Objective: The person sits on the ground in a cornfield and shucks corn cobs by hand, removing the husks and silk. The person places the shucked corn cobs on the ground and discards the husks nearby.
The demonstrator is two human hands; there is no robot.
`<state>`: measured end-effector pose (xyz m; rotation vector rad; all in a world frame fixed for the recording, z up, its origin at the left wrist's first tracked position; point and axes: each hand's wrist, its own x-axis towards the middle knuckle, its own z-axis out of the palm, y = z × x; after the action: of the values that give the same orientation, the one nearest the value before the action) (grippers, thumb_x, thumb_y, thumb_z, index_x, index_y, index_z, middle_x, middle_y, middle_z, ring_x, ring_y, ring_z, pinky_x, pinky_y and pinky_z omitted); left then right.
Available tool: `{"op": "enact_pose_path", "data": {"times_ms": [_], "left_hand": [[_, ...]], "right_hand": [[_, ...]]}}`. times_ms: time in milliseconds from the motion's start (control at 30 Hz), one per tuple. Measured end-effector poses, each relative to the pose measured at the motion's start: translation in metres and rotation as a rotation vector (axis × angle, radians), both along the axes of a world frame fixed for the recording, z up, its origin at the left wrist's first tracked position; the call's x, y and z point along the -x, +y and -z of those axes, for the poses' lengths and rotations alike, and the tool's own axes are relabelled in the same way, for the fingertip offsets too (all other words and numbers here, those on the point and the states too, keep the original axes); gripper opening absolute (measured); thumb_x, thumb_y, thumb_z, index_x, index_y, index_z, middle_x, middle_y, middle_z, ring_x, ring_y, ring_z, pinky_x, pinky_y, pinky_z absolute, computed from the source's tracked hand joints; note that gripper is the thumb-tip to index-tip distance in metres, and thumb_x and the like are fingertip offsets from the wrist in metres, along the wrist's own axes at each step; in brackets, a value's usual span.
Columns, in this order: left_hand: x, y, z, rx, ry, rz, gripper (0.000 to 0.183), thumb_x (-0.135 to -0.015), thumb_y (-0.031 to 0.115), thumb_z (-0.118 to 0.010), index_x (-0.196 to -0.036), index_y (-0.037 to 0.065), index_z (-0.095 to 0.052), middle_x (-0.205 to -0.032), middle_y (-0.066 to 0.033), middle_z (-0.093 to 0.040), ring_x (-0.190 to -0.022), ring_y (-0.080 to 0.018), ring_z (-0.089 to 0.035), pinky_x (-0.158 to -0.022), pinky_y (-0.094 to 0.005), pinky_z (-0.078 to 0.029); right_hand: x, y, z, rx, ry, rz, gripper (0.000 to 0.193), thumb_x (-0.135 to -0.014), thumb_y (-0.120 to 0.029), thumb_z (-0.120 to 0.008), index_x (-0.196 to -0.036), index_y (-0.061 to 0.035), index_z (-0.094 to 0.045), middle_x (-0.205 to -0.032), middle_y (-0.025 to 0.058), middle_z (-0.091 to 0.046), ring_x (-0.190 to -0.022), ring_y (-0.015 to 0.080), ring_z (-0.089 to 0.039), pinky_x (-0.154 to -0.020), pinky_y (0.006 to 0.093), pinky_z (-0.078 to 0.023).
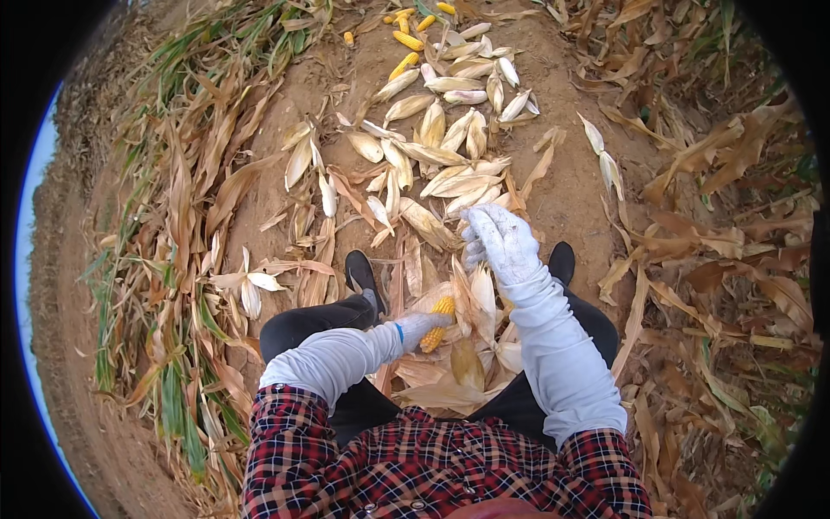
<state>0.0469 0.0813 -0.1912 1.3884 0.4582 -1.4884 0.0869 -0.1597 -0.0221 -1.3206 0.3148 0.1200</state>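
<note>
In my left hand, gloved in white, is a bare yellow ear of corn, held low between my knees. Brown and pale husk leaves stand close beside the ear's right side. My right hand, in a soiled white glove, is raised farther out and to the right, above those leaves. Its fingers curl closed toward the left, and whatever they may hold is hidden. Just beyond it lies a heap of ears still in dry husks.
Several husked yellow ears lie at the heap's far end. Loose husks cover the ground between my legs. Dry stalks and leaves line the left side, with more on the right. Bare soil shows between.
</note>
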Motion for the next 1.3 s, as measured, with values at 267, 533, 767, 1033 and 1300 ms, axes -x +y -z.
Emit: {"op": "enact_pose_path", "data": {"times_ms": [267,533,767,1033,1300], "left_hand": [[-0.213,-0.039,-0.135,0.577,-0.631,-0.914,0.034,-0.102,0.031,-0.071,-0.123,0.005,-0.068,-0.104,-0.0112,-0.074,-0.085,-0.0239,-0.072,-0.082,-0.0433,-0.064],[-0.162,-0.039,-0.050,0.032,-0.949,-0.248,0.024,-0.105,0.020,-0.062,-0.121,0.003,-0.069,-0.086,-0.0041,-0.067,-0.067,-0.0170,-0.064,-0.067,-0.0354,-0.059],[-0.114,0.009,0.043,-0.427,-0.922,1.107,0.046,-0.098,0.042,-0.062,-0.126,0.007,-0.072,-0.128,-0.0213,-0.071,-0.120,-0.0382,-0.068,-0.104,-0.0468,-0.053],[-0.123,0.002,0.102,-0.572,-0.966,0.893,0.047,-0.099,0.041,-0.058,-0.126,0.003,-0.066,-0.125,-0.0264,-0.071,-0.120,-0.0408,-0.067,-0.104,-0.0484,-0.052],[-0.152,-0.077,0.139,-0.605,-1.101,1.091,0.031,-0.105,0.023,-0.050,-0.128,0.008,-0.064,-0.139,-0.0182,-0.062,-0.123,-0.0372,-0.066,-0.103,-0.0484,-0.054]], "right_hand": [[0.006,0.004,0.008,-0.014,-0.116,-0.048,0.028,-0.105,-0.025,-0.066,-0.120,-0.0021,-0.072,-0.096,0.0037,-0.072,-0.079,0.0094,-0.066,-0.067,0.0265,-0.056],[0.004,0.000,0.029,0.759,-0.598,-0.234,0.025,-0.100,-0.019,-0.068,-0.118,-0.0021,-0.073,-0.101,0.0159,-0.075,-0.090,0.0319,-0.073,-0.083,0.0384,-0.060],[0.036,0.017,0.052,1.197,-0.212,-1.104,0.024,-0.096,-0.030,-0.065,-0.096,-0.0069,-0.072,-0.089,0.0173,-0.074,-0.086,0.0385,-0.074,-0.076,0.0500,-0.059],[0.058,0.030,0.068,1.131,-0.369,-0.967,0.022,-0.094,-0.029,-0.068,-0.095,-0.0068,-0.067,-0.087,0.0148,-0.070,-0.082,0.0361,-0.072,-0.074,0.0485,-0.058],[0.056,0.036,0.049,1.124,-0.283,-1.036,0.021,-0.091,-0.024,-0.069,-0.102,-0.0057,-0.067,-0.093,0.0121,-0.071,-0.087,0.0297,-0.073,-0.075,0.0421,-0.058]]}}
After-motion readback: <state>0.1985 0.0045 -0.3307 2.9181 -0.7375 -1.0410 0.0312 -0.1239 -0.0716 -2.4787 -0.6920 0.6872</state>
